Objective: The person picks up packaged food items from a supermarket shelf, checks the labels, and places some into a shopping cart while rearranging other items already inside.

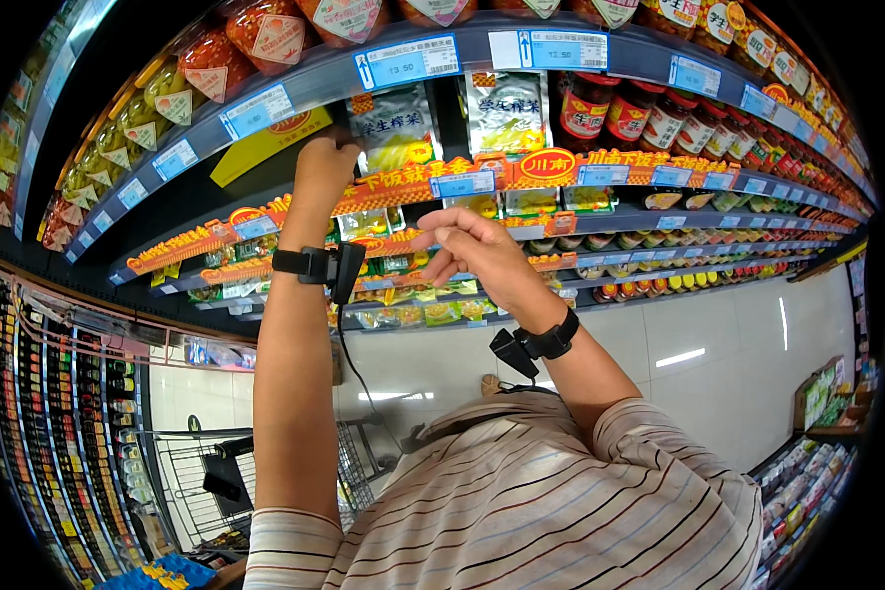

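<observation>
My left hand reaches onto a store shelf, beside the left edge of a silver-and-green packet of pickled vegetable. Its fingers are partly hidden at the packet, so whether they grip it is unclear. A yellow cardboard sign lies left of that hand. My right hand hovers in front of the lower shelves, fingers loosely curled and apart, with nothing in it. A second similar packet stands to the right, next to red-lidded glass jars. Both wrists wear black straps with small devices.
An orange shelf strip with price tags runs along the shelf edge. Jars of red chilli line the shelf above. Smaller packets fill lower shelves. A wire shopping cart stands behind at lower left; a thin cable hangs from the left wrist.
</observation>
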`<state>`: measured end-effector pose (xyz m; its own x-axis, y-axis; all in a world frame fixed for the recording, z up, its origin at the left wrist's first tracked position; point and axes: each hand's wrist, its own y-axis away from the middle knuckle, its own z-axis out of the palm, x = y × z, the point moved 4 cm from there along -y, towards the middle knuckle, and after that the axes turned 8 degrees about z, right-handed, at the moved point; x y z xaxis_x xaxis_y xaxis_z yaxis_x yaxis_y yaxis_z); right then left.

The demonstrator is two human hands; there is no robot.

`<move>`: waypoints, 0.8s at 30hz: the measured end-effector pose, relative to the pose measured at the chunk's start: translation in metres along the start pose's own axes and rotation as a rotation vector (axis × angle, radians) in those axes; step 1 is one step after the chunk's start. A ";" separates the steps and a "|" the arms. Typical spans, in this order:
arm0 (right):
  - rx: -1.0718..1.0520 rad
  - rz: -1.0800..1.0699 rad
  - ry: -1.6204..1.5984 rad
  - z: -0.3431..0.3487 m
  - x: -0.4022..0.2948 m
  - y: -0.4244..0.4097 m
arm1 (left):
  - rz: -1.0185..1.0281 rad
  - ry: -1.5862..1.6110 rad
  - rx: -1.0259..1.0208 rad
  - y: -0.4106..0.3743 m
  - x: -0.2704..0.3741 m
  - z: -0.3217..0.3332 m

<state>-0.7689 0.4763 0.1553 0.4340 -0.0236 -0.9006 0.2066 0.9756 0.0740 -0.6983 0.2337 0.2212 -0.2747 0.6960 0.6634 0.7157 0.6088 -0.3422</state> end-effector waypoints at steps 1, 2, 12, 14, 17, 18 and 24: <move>-0.004 0.005 0.004 0.002 0.000 0.000 | 0.034 -0.092 0.007 -0.001 -0.001 -0.001; -0.008 0.010 0.008 0.004 0.000 0.000 | 0.067 -0.184 0.014 0.000 -0.003 -0.003; -0.009 0.014 0.026 0.011 0.006 -0.003 | 0.096 -0.306 0.245 0.041 0.032 -0.017; -0.011 0.038 0.027 0.014 0.012 -0.006 | 0.138 -0.168 0.329 0.072 0.039 -0.026; -0.033 0.108 0.049 0.022 0.032 -0.016 | 0.001 0.125 0.395 0.135 0.023 -0.031; -0.076 0.127 0.033 0.026 0.042 -0.021 | -0.043 0.232 0.419 0.163 0.012 -0.030; -0.229 0.362 0.139 0.080 0.110 -0.044 | -0.584 0.361 0.544 0.342 -0.101 -0.022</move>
<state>-0.6603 0.4136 0.0870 0.3171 0.3425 -0.8844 -0.1433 0.9391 0.3122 -0.4118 0.3628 0.0521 -0.2154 0.1095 0.9704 0.0934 0.9915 -0.0911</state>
